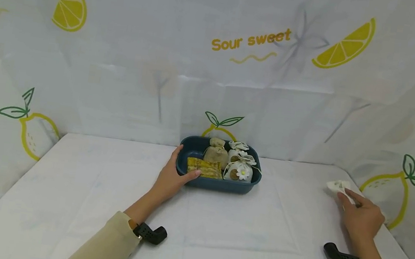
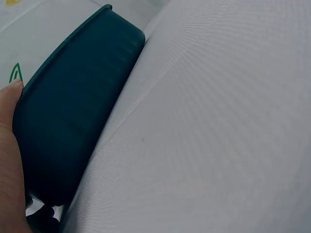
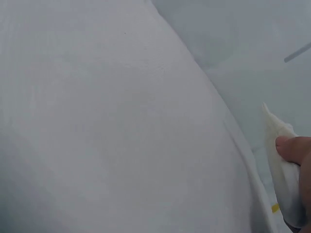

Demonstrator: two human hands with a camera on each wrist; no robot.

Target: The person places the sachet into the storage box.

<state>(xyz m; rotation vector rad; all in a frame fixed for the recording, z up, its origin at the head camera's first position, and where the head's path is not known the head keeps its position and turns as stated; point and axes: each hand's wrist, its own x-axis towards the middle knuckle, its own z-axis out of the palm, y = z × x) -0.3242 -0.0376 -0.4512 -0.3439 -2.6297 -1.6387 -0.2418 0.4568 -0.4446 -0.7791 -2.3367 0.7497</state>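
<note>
A dark blue plastic basin (image 1: pixel 219 186) stands at the far middle of the table. My left hand (image 1: pixel 171 176) grips its left end, thumb over the front rim; in the left wrist view that thumb also lies at the rim of the basin (image 2: pixel 73 97). Inside are a yellow patterned packet (image 1: pixel 204 169), a tan drawstring pouch (image 1: pixel 216 154) and white drawstring pouches, the front one (image 1: pixel 239 174) with a daisy. Far to the right, my right hand (image 1: pixel 364 218) pinches a small white cloth-like piece (image 1: pixel 335 186), seen edge-on as a soft white piece (image 3: pixel 278 170) in the right wrist view.
A white cloth covers the table (image 1: pixel 233 233). Lemon-printed white sheeting (image 1: pixel 143 51) rises behind and at both sides, close to the basin's back and to my right hand. Each wrist wears a black strap-mounted device (image 1: pixel 152 234).
</note>
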